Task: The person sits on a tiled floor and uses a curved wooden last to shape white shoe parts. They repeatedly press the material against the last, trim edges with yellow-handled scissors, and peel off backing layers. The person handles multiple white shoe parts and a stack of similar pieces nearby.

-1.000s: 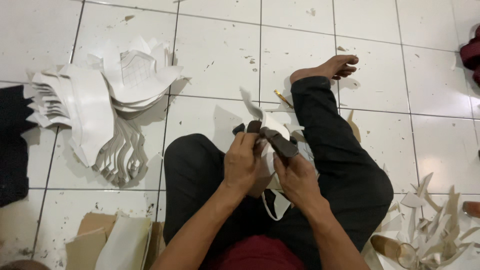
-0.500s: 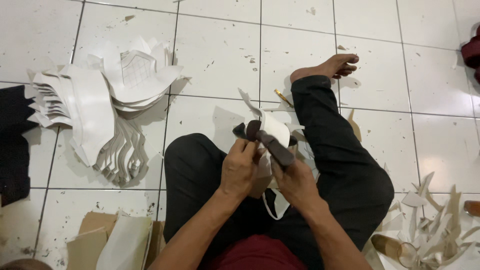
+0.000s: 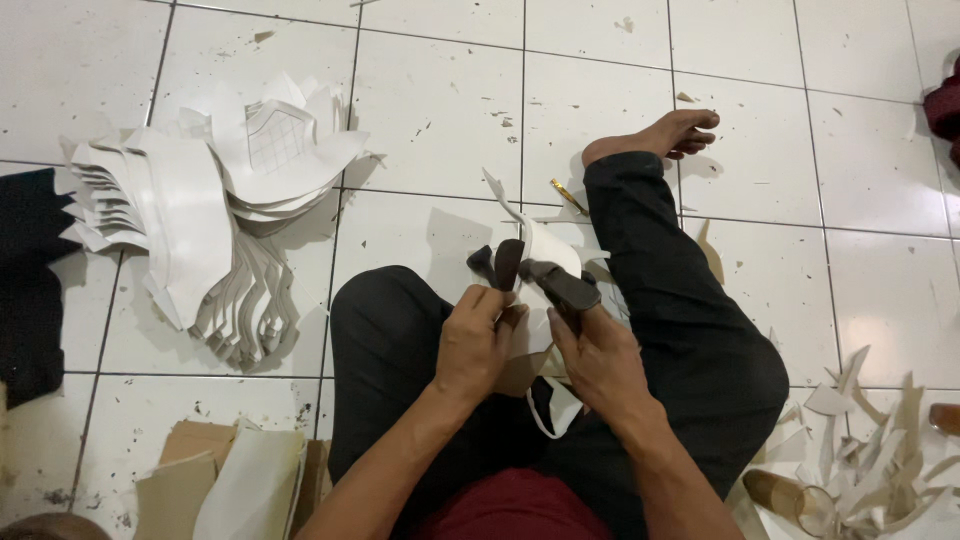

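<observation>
I sit on a white tiled floor in black trousers, one leg stretched out to my bare foot (image 3: 668, 133). My left hand (image 3: 474, 338) pinches a white cut sheet piece (image 3: 545, 250) held up over my lap. My right hand (image 3: 600, 355) grips dark-handled scissors (image 3: 545, 280) against the same piece. The blades are hidden behind the white material. A curved white strip (image 3: 548, 415) hangs down below my hands.
A fanned stack of white cut pieces (image 3: 200, 210) lies at the left, beside dark fabric (image 3: 25, 290). Cardboard and pale sheets (image 3: 225, 480) sit near my left knee. White offcuts (image 3: 870, 440) pile at the lower right. A small yellow object (image 3: 565, 195) lies on the tile.
Both hands have shifted slightly on the white piece, and the scissors handles have closed a little. The rest of the floor is unchanged.
</observation>
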